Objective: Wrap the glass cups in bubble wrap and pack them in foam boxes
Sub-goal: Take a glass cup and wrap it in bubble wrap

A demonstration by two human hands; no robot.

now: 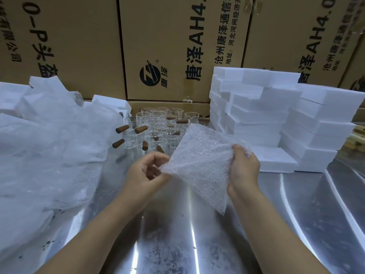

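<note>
Both hands have a grip on one sheet of bubble wrap (pixel 199 165), holding it up in the air above the shiny metal tabletop (pixel 197 234). The left hand (pixel 147 172) pinches the left corner of the sheet between its thumb and bent fingers. The right hand (pixel 244 169) is closed on the right edge, with its fingers curled over the top of the sheet. The sheet hangs tilted, and one corner points down toward the tabletop without touching it.

The glass cups (pixel 158 125) stand close together at the back of the tabletop, just behind the hands. They are clear, and brown wooden handles (pixel 141 129) stick out from their sides. None of them is wrapped.

The white foam boxes (pixel 276 115) are stacked in piles on the right side, near the cups. A big heap of clear plastic (pixel 49 139) lies on the left side. Tall cardboard boxes (pixel 167 46) with black writing stand like a wall behind everything.
</note>
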